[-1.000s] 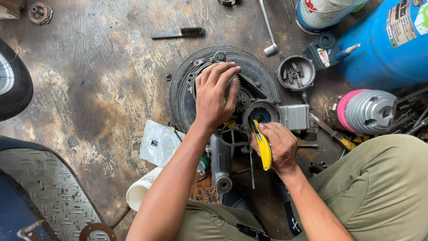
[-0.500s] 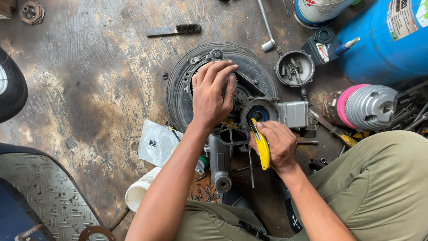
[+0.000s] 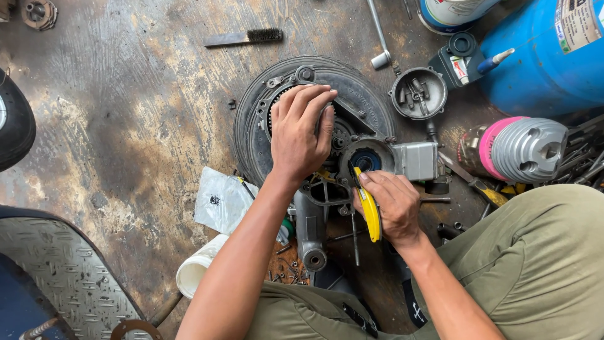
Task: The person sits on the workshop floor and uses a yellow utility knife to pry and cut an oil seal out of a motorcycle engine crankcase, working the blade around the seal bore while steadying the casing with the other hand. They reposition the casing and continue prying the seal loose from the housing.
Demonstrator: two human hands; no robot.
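Head view: in the middle of the frame lies a dirty grey engine case (image 3: 402,160) on a small black wheel (image 3: 251,126). The left hand (image 3: 299,135) presses flat on it, fingers together. The right hand (image 3: 390,204) pinches a yellow-handled tool (image 3: 369,211) at the round blue-centred hole (image 3: 367,160).

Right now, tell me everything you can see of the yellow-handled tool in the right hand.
The yellow-handled tool looks like a utility knife or scraper with a long, slightly curved plastic grip and a dark tip. The right hand wraps around it, thumb along the top. It points up and away from the person, its tip at the rim of the round bearing opening in the grey engine casing. The blade itself is too small to make out.
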